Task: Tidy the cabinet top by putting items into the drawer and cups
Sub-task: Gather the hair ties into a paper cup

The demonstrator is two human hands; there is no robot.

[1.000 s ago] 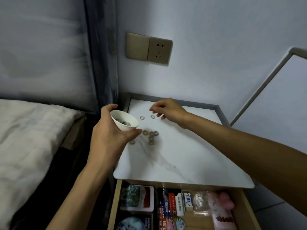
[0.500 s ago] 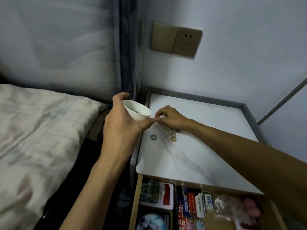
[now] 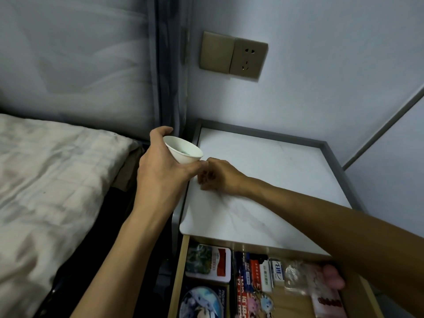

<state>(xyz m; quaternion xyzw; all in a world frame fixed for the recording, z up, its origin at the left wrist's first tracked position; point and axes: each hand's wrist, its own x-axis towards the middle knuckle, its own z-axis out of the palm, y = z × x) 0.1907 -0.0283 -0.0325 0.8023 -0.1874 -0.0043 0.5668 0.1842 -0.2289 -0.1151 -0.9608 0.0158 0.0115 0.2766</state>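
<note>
The table's [image 3: 275, 180] middle, back and right stretches lie bare and open to a reach from above. A raised grey rim [image 3: 263, 133] bounds the back and right edges, and the wall [image 3: 321, 76] rises just behind it. The front edge is flush. At the left edge the left hand [image 3: 160, 177] holds a white cup [image 3: 183, 152] over the border. The right hand [image 3: 218, 177], fingers curled, rests on the surface just below it, and its forearm [image 3: 321, 216] crosses from the front right corner. Under the front edge the open drawer [image 3: 177, 271] is crowded with boxes, packets and keychains. The bed [image 3: 46, 180] flanks the left side.
</note>
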